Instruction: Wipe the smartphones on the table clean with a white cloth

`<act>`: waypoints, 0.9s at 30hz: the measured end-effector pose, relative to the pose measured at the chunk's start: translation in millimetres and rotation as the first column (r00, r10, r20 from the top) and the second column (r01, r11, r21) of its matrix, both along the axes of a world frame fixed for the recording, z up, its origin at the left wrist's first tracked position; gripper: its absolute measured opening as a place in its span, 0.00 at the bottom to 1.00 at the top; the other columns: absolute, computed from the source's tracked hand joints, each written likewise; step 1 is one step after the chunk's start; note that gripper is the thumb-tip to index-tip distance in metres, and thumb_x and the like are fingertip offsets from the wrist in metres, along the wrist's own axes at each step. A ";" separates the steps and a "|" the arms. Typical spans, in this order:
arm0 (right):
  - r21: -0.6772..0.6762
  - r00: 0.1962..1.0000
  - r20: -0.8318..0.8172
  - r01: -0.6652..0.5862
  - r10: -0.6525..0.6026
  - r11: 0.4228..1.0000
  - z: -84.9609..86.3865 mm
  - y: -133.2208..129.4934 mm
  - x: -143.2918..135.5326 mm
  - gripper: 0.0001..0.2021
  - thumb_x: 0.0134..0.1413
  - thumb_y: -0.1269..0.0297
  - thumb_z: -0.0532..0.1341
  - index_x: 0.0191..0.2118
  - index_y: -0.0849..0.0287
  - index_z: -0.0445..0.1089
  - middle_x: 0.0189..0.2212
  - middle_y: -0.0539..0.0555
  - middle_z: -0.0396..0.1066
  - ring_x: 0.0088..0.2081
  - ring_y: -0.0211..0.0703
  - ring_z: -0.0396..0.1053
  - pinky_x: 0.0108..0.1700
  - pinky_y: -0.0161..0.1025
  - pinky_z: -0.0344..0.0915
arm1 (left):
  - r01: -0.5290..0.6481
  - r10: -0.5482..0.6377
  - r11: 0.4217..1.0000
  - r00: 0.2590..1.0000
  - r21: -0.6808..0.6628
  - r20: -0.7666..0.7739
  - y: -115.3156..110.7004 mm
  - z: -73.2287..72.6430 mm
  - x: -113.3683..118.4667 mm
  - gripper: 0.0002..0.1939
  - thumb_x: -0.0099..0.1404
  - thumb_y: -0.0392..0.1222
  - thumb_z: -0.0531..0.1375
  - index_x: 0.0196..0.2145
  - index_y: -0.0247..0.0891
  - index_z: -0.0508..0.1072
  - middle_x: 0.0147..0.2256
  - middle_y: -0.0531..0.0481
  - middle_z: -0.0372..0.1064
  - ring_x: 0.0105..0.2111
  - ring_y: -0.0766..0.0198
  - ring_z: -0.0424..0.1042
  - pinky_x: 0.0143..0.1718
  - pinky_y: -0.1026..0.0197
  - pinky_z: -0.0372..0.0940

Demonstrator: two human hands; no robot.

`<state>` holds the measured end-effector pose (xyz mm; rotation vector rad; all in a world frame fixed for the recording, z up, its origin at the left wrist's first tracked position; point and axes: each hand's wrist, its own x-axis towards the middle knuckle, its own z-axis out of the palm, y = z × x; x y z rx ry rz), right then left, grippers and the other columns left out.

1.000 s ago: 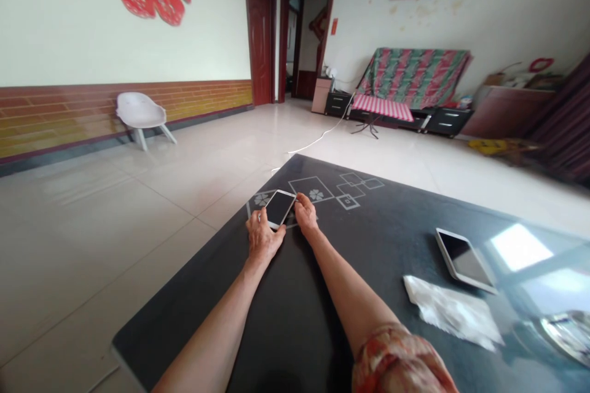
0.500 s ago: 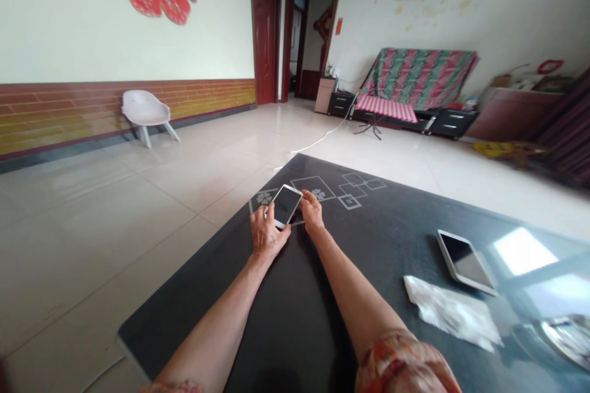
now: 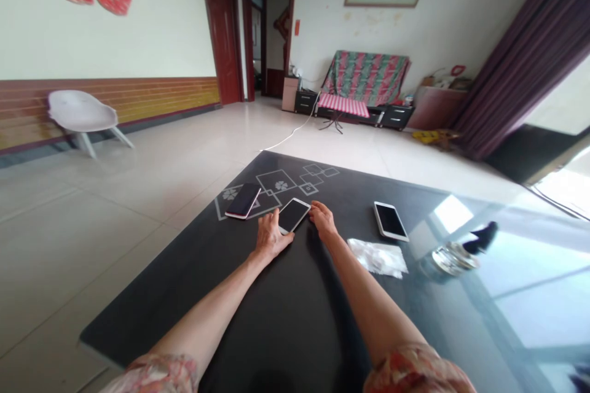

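A white-framed phone (image 3: 295,215) with a dark screen is held low over the dark table (image 3: 295,313). My left hand (image 3: 270,237) grips its left and lower edges between thumb and fingers. At its upper right corner, the fingers of my right hand (image 3: 323,218) are closed on the edge. Another phone, dark-screened with a pale edge (image 3: 243,201), lies to the left on the table's printed squares. Farther right lies a thicker white phone (image 3: 390,221), with a crumpled white wrapper or tissue (image 3: 378,258) just in front of it.
A clear glass object with a black top (image 3: 454,256) stands on the table's right side. Beyond the table are a pale chair (image 3: 83,112), a small table with a striped cloth (image 3: 343,105), a white cable on the floor and a purple curtain (image 3: 511,55).
The view has turned right. The phone in my hands has moved right across the table, and the dark phone on the left is now uncovered.
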<state>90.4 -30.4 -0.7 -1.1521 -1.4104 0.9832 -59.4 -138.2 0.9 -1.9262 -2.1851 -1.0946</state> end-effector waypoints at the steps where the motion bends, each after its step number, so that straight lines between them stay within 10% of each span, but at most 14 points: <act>1: -0.019 1.000 0.018 0.008 -0.007 1.000 1.8 -3.3 9.6 0.20 0.43 0.63 0.56 0.44 0.61 0.73 0.30 0.54 0.77 0.29 0.41 0.72 0.33 0.37 0.69 | -0.006 0.006 1.000 1.000 -0.018 0.008 -0.1 0.6 9.3 0.40 0.49 0.47 0.66 0.57 0.31 0.61 0.44 0.39 0.68 0.44 0.47 0.63 0.48 0.48 0.61; 7: -0.009 0.990 0.137 0.031 -0.029 0.999 18.8 -45.2 86.4 0.16 0.44 0.65 0.58 0.40 0.57 0.74 0.39 0.54 0.76 0.43 0.47 0.72 0.51 0.45 0.65 | 0.036 -0.038 0.998 0.998 -0.051 -0.040 -5.3 7.7 46.2 0.39 0.49 0.47 0.65 0.57 0.28 0.62 0.42 0.39 0.67 0.43 0.49 0.63 0.48 0.50 0.60; 13: 0.371 0.768 0.626 -0.140 -0.136 0.918 17.8 -86.8 160.6 0.13 0.49 0.67 0.55 0.39 0.57 0.73 0.41 0.57 0.75 0.44 0.49 0.71 0.52 0.47 0.63 | 0.020 -0.026 0.998 0.996 -0.064 -0.091 -3.3 7.3 76.8 0.39 0.48 0.52 0.66 0.54 0.30 0.65 0.39 0.40 0.67 0.41 0.49 0.64 0.46 0.51 0.60; 27: 0.352 0.703 0.699 -0.182 -0.129 0.918 12.7 -101.5 166.8 0.15 0.53 0.63 0.57 0.47 0.57 0.71 0.50 0.58 0.70 0.50 0.50 0.65 0.55 0.49 0.57 | 0.197 -0.196 0.980 0.978 0.005 -0.077 1.3 0.0 91.4 0.33 0.52 0.51 0.67 0.53 0.37 0.66 0.43 0.42 0.68 0.44 0.50 0.67 0.48 0.52 0.63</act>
